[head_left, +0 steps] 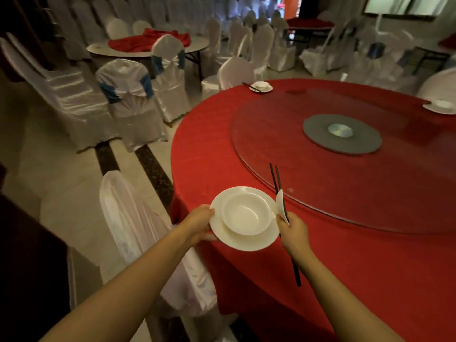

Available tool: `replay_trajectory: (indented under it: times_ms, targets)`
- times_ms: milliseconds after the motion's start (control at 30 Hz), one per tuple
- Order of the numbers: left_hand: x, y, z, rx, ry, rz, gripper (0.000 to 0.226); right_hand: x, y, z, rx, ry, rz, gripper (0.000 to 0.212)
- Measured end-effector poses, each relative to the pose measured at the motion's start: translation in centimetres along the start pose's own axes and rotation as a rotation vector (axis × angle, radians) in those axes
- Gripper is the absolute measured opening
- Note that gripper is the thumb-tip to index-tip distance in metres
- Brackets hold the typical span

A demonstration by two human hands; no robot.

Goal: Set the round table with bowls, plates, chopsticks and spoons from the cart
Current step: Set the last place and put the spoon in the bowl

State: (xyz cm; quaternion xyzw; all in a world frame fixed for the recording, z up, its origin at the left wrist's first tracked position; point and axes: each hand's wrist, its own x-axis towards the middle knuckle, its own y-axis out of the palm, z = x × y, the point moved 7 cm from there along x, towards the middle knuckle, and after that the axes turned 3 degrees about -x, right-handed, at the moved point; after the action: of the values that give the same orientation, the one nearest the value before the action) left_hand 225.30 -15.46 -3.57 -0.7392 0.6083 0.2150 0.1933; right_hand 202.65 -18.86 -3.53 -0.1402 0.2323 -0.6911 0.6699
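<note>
My left hand [201, 224] grips the left rim of a white plate [222, 233] with a white bowl [245, 213] sitting on it, held above the near left edge of the round table [345, 255] with its red cloth. My right hand [292, 232] holds a pair of dark chopsticks [277, 180] and a white spoon [280, 203] together, just right of the plate. Two place settings lie on the table: one at the far edge [261, 86] with chopsticks beside it, another at the right edge [440, 106].
A glass turntable [320, 174] with a grey hub [341, 133] covers the table's middle. A white-covered chair [138, 230] stands at the table's left below my left arm. More covered chairs [128, 99] and other tables [148, 46] fill the room behind.
</note>
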Motion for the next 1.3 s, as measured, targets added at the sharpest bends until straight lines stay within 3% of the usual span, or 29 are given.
replay_trajectory:
  times_ms: [267,500,633,767,867,1033,1300]
  targets:
    - [7.9,-0.3,-1.7,0.186,-0.125,0.154,0.029,2.0,3.5,-1.8,0.028,0.144,-0.141,0.017]
    - [14.8,-0.8,-1.6,0.452,-0.116,0.166,0.026,4.0,6.4,-4.9,0.013,0.26,-0.199,0.024]
    - [17.1,-0.2,-1.3,0.592,-0.124,0.24,0.028,3.5,7.7,-6.6,-0.025,0.329,-0.255,0.011]
    - [20.2,0.0,-0.5,0.624,-0.171,0.337,0.018,3.5,9.4,-7.7,-0.045,0.399,-0.333,0.008]
    - [21.9,0.1,-0.1,0.663,-0.179,0.396,0.025,3.3,10.4,-7.8,-0.061,0.446,-0.411,0.012]
    - [23.7,-0.7,0.0,0.715,-0.159,0.472,0.02,3.0,12.7,-7.5,-0.065,0.522,-0.482,0.015]
    - [26.8,-1.7,-0.4,0.803,0.028,0.476,0.035,3.2,14.6,-6.3,-0.125,0.574,-0.562,0.022]
